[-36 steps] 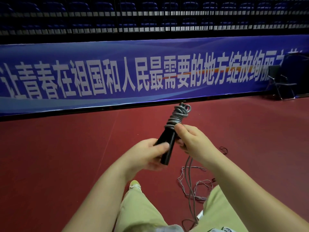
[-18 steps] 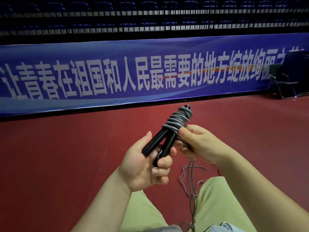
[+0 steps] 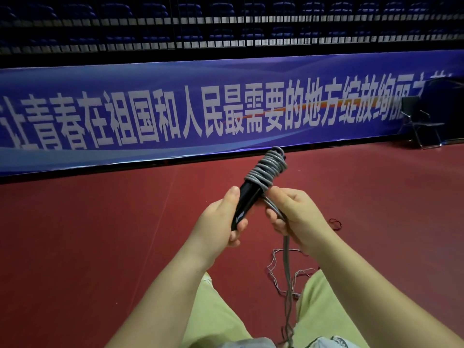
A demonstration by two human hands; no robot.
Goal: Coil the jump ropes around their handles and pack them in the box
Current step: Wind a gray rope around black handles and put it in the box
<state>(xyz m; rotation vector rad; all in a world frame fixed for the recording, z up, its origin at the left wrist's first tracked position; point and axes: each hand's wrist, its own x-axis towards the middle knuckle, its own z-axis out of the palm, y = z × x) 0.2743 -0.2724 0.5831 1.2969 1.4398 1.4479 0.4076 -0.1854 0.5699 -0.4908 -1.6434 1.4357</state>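
- A dark red, smooth sports floor [image 3: 100, 247] fills the lower half of the view.
- A long blue banner with large white Chinese characters [image 3: 175, 116] runs along its far edge.
- Dim rows of dark blue stadium seats [image 3: 226, 23] rise behind black railings.
- A black metal-framed chair [image 3: 418, 121] stands far right, by the banner.

handles [image 3: 247, 199] sit between both hands, rope [image 3: 287, 267] hanging to the floor [image 3: 100, 234] between the legs; banner [image 3: 175, 101] behind, chair [image 3: 419, 121] far right.
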